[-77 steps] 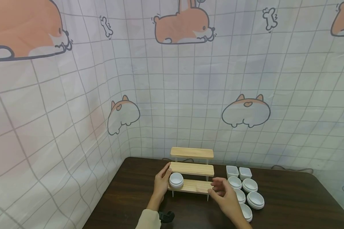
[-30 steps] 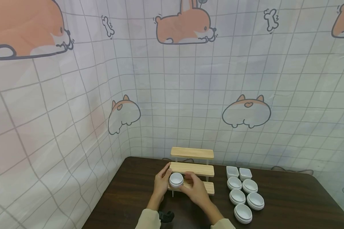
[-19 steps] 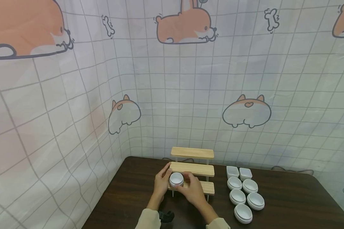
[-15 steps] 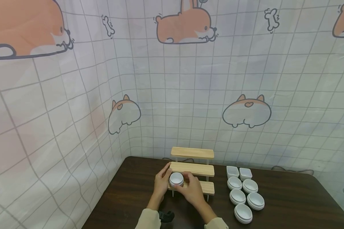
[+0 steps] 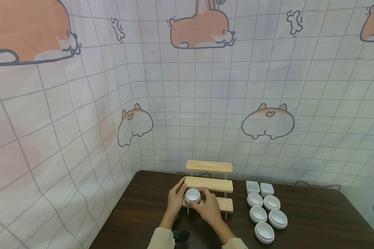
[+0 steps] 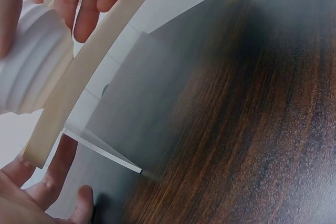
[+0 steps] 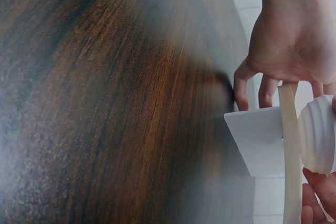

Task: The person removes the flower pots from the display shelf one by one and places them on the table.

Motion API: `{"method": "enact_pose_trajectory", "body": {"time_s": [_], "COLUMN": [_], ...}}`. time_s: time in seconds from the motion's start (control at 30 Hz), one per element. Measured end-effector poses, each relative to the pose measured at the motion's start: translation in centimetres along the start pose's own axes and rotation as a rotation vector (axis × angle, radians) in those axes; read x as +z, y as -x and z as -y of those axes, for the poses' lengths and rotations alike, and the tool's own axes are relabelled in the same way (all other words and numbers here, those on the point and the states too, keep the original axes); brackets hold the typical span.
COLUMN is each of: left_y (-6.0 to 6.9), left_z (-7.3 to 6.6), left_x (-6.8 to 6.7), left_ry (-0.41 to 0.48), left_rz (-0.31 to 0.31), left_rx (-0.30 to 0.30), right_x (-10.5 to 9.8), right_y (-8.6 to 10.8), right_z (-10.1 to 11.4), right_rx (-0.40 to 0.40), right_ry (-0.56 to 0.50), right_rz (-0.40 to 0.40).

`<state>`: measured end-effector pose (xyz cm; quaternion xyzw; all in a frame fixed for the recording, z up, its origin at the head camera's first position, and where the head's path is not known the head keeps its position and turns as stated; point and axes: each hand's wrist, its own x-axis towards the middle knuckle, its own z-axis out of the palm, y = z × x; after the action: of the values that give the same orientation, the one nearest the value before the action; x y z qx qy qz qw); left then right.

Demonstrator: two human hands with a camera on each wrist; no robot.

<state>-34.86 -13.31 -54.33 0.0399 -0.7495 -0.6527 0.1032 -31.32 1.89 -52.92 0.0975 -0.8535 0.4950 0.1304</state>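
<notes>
On the left part of the lowest shelf stands a small round white bowl (image 5: 193,195), its ridged side (image 6: 38,59) filling the upper left of the left wrist view. My right hand (image 5: 209,206) pinches it from the right, thumb in front and fingers behind. My left hand (image 5: 174,200) grips the left end of the three-tier wooden stand (image 5: 208,184), its fingers spread around the shelf end near the clear side leg (image 7: 257,140). In the left wrist view, the shelf edge (image 6: 86,72) runs between both hands.
Right of the stand, several round white bowls (image 5: 258,214) and two square white dishes (image 5: 252,187) are lined up on the dark wooden table (image 5: 314,214). A black strap-like item (image 5: 181,236) lies by my left wrist. A patterned curtain (image 5: 205,135) hangs behind.
My right hand has come left from the shelf's right end and taken hold of the bowl. Since half a second ago, the bowl has shifted very slightly right. My left hand stays put.
</notes>
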Motion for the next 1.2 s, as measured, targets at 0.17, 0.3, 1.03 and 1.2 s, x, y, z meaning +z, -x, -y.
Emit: {"method": "enact_pose_trajectory", "body": {"time_s": [0.17,0.3,1.03,1.2], "left_y": [0.2,1.0,2.0,0.9], "left_z": [-0.2,-1.6,-3.0,-0.8], "left_x": [0.0,-0.2,-0.3,0.0], "left_ry": [0.020,0.037,0.041,0.032], "left_rz": [0.009,0.029,0.036,0.035], "left_rx": [0.010,0.022,0.047,0.045], "right_x": [-0.3,-0.8,-5.5,-6.7], "right_y": [0.2,0.6,3.3,3.8], "right_z": [-0.1,-0.1,-1.2,-1.6], "right_rx": [-0.012,-0.012,0.077,0.097], "right_ry": [-0.016,-0.026,-0.148,-0.131], "right_rz": [0.002,-0.004,-0.048,-0.051]}}
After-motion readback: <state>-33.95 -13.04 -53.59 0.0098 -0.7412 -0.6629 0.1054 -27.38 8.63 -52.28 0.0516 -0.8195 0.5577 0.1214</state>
